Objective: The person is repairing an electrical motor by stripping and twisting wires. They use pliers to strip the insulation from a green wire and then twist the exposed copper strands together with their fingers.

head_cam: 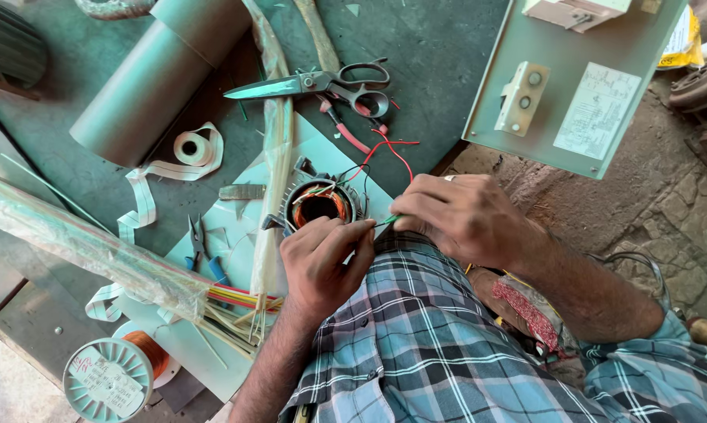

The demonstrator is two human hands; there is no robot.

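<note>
A small motor stator [320, 202] with copper windings sits on a pale sheet on the bench, red and black wires trailing from it. My left hand [322, 262] pinches a thin green wire or sleeve [386, 222] at the stator's near edge. My right hand [463, 215] grips the other end of that green piece, a ring on one finger. Both hands almost touch just right of the stator.
Scissors [322, 83] lie beyond the stator, with blue-handled pliers [201, 247] to the left. A grey paper roll [146, 86], white tape roll [193, 149], copper wire spool [118, 374], bagged sleeving [95, 254] and a green panel [573, 78] surround the work.
</note>
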